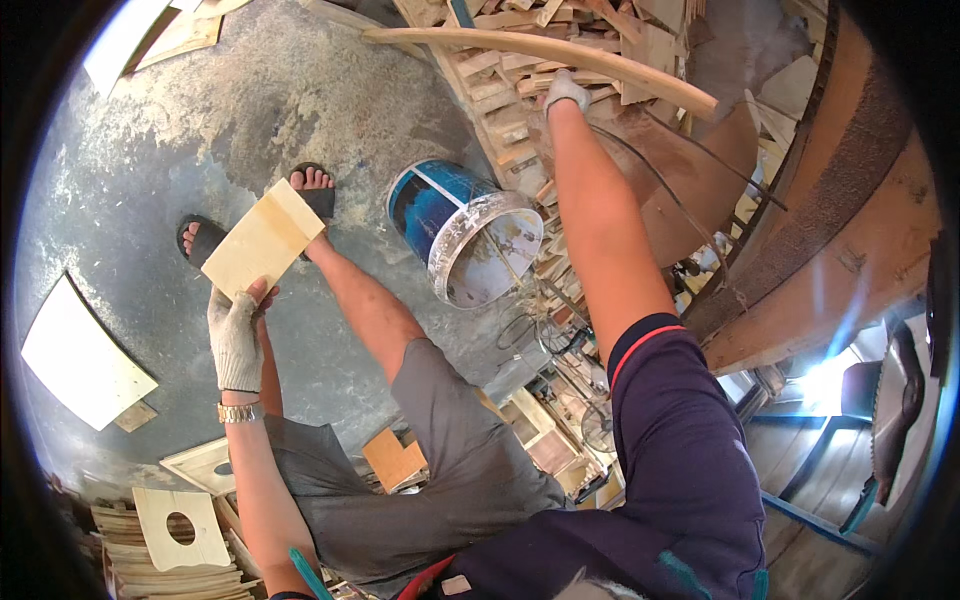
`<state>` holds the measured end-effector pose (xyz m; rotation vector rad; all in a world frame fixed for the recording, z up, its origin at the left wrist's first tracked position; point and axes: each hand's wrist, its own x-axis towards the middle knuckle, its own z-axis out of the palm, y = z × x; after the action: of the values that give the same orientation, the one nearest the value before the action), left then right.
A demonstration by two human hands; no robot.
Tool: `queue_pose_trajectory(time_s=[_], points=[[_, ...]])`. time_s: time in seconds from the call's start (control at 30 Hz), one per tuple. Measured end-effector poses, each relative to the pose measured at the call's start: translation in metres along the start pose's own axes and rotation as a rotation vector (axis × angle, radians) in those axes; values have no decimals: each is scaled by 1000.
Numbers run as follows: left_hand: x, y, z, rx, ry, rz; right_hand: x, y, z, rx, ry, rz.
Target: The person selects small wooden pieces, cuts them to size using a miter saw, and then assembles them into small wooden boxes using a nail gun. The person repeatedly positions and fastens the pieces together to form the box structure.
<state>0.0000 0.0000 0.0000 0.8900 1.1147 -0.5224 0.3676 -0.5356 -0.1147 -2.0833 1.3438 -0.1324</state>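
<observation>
In my left hand [240, 335], which wears a knitted glove with bare fingertips, a pale rectangular wooden board [262, 243] is gripped by its lower corner. The thumb lies on its face and the board hangs in the air above my feet. My right arm stretches far forward to a heap of wood offcuts [490, 70]. There my right hand [567, 91], also gloved, rests at the heap just below a long curved wooden strip [560, 48]. Its fingers point away from me and are hidden, so what they touch does not show.
A blue bucket [425, 200] with a whitish rim lies on its side between my feet and the heap. Pale sheets [80, 350] lie on the floor at left. A board with a round hole [180, 530] sits on stacked wood at lower left. Large brown curved panels [800, 250] stand at right.
</observation>
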Motion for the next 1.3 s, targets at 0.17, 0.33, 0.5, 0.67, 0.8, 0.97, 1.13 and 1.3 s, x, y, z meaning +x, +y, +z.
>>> queue_pose_trajectory(time_s=[0.17, 0.33, 0.5, 0.67, 0.8, 0.97, 1.13, 1.3], points=[[12, 3, 16, 29, -54, 11, 5, 32, -32, -55, 1, -161], [19, -7, 32, 29, 13, -18, -46, 81, -50, 545, 68, 45], [38, -18, 50, -131, -8, -99, -97, 85, -67, 168, -13, 104], [64, -42, 75, -371, -135, -128, -280, 94, -48, 114, -554, -186], [68, -40, 96, -468, -75, -152, -413, 93, -68, -258, -1016, -630], [91, -50, 60, -432, 50, -87, -405, 58, -71, -339, -1415, -548], [88, -48, 45, -399, 132, -30, -229, 71, -14, -200, -515, -909], [87, -39, 77, -311, 39, -150, 11, 38, 24, 143, -101, -284]])
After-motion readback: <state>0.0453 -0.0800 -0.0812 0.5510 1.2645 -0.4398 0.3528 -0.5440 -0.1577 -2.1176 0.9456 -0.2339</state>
